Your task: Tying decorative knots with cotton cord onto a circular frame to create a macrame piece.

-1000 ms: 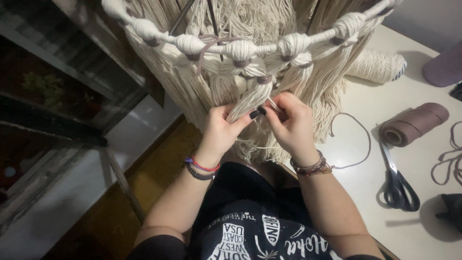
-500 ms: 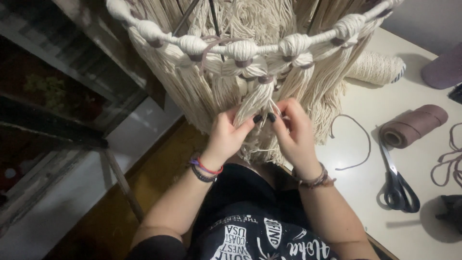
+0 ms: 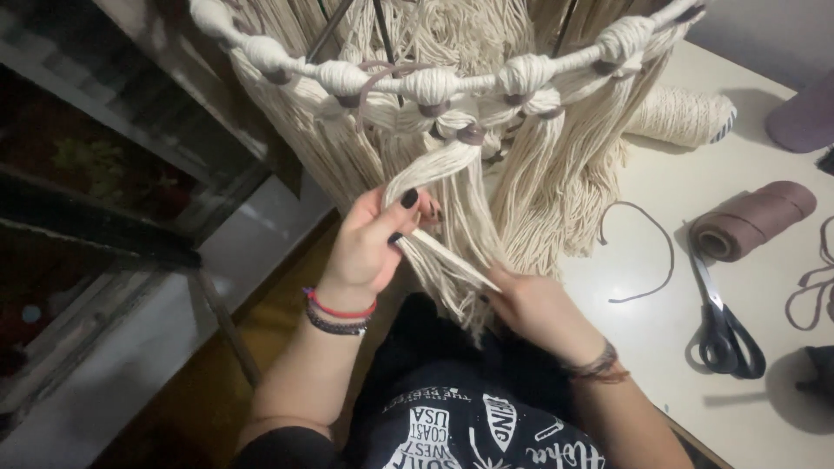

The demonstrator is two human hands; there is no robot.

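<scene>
A cream macramé piece (image 3: pixel 452 122) hangs in front of me from a ring, with knots along the top and long tassels of cord. My left hand (image 3: pixel 373 243) pinches a bundle of cream strands (image 3: pixel 443 174) just under a mauve-wrapped knot (image 3: pixel 470 134). My right hand (image 3: pixel 534 308) is lower and grips one thin group of strands (image 3: pixel 456 260), pulled taut down to the right away from the bundle. Both wrists carry bracelets.
On the white table (image 3: pixel 695 365) to the right lie black-handled scissors (image 3: pixel 725 321), a mauve cord spool (image 3: pixel 751 221), a loose mauve cord piece (image 3: pixel 647 252) and a cream cord roll (image 3: pixel 682 113). A dark metal frame and shelf (image 3: pixel 113 234) stand at the left.
My right hand has dropped from the knot down to the lower right, drawing a thin group of strands out. My left hand stayed high on the bundle.
</scene>
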